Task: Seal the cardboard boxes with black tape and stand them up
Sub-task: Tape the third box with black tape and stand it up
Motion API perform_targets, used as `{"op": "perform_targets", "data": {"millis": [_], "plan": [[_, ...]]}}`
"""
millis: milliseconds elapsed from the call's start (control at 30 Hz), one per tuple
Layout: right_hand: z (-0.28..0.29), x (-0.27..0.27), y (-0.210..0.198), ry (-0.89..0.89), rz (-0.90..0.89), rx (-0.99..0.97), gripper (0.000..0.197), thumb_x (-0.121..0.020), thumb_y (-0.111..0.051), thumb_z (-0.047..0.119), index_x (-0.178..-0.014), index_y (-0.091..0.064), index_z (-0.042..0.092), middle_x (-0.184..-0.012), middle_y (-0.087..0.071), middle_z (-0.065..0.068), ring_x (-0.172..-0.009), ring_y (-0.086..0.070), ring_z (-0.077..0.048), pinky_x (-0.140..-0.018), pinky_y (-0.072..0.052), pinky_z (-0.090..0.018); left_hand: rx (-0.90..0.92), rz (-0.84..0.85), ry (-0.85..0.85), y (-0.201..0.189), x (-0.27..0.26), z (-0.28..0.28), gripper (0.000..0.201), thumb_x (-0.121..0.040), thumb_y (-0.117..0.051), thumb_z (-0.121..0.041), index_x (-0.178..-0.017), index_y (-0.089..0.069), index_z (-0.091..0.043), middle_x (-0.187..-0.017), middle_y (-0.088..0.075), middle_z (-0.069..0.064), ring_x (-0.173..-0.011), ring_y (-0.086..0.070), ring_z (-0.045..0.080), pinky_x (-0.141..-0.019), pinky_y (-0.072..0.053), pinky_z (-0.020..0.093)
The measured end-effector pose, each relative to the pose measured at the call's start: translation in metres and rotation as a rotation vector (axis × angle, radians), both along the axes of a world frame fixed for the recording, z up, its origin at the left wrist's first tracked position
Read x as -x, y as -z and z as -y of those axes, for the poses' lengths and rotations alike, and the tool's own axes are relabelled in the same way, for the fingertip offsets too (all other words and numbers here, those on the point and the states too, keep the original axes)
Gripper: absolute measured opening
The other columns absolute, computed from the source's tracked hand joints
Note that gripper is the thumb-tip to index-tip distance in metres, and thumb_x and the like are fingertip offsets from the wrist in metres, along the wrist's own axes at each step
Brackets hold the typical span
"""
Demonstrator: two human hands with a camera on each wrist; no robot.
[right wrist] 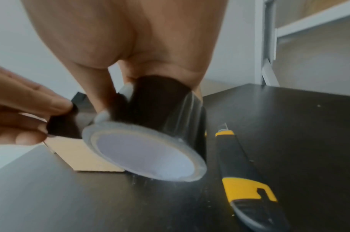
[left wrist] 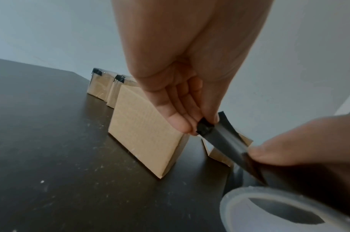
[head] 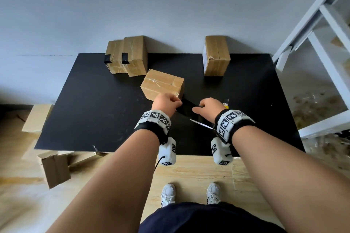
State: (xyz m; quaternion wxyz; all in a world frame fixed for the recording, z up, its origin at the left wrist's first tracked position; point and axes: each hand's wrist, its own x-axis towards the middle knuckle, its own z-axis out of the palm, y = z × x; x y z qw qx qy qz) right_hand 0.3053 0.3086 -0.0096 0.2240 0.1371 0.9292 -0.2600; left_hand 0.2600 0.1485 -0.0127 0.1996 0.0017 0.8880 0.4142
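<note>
My right hand (head: 208, 106) grips the tape roll (right wrist: 150, 133) just above the table (head: 85, 109), thumb pressed on the strip (left wrist: 221, 141) where it leaves the roll; I judge that keeps the roll from spinning free. My left hand (head: 166, 102) pinches the crumpled free end between thumb and fingertips (left wrist: 180, 124), so the strip hangs taut between my hands. Its long axis runs from the roll up and left toward the lying box (head: 162, 85), which sits on its broad side just beyond my left hand, long side across the table, not yet black-taped. Two taped boxes (head: 126, 56) stand at the far left, another box (head: 216, 56) at the far right. The knife (right wrist: 247, 180) lies beside the roll, within reach for the cut.
</note>
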Motion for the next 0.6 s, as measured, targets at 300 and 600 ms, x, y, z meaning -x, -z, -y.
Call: {"op": "perform_targets", "data": {"millis": [300, 600], "plan": [[0.012, 0.008, -0.001, 0.011, -0.036, 0.016, 0.049, -0.087, -0.059, 0.054, -0.059, -0.046, 0.015, -0.060, -0.045, -0.001, -0.055, -0.044, -0.016, -0.050, -0.031, -0.028, 0.047, 0.050, -0.116, 0.011, 0.004, 0.021, 0.009, -0.083, -0.068, -0.023, -0.083, -0.072, -0.016, -0.082, -0.072, 0.006, -0.070, -0.065, 0.020, -0.077, -0.058, 0.035], [0.020, 0.028, 0.002, 0.030, -0.076, -0.020, 0.049, -0.088, -0.057, 0.053, -0.058, -0.047, 0.016, -0.058, -0.047, -0.001, -0.055, -0.046, -0.016, -0.050, -0.032, -0.028, 0.110, -0.035, -0.111, 0.010, 0.020, 0.020, 0.018, -0.085, -0.064, -0.033, -0.082, -0.072, -0.016, -0.078, -0.071, 0.002, -0.075, -0.068, 0.020, -0.072, -0.057, 0.032]]}}
